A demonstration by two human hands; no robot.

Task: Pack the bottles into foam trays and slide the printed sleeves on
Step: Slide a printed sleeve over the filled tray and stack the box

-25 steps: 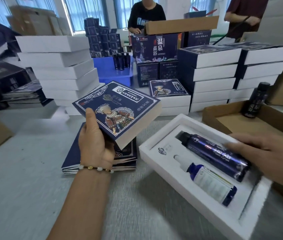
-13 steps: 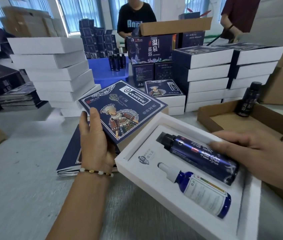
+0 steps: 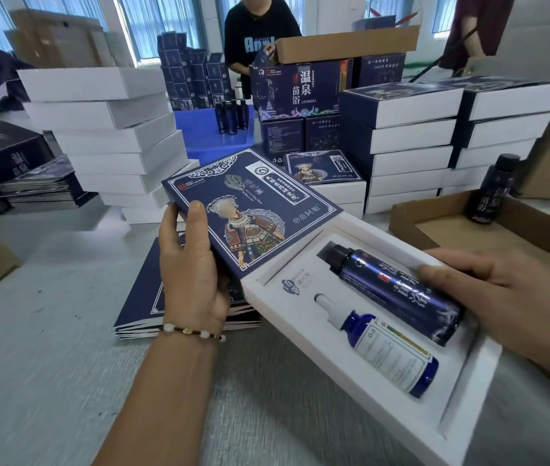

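Grip: left hand (image 3: 192, 264) clamped on printed sleeve (image 3: 250, 210); right hand (image 3: 509, 290) steadies tall bottle (image 3: 398, 294) in foam tray (image 3: 303, 334) on bench.
Risk: sleeve mouth could catch tray corner — misalignment suspected.

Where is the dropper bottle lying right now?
In the head view, lower right: the dropper bottle lies in the foam tray, beside the dark spray bottle.
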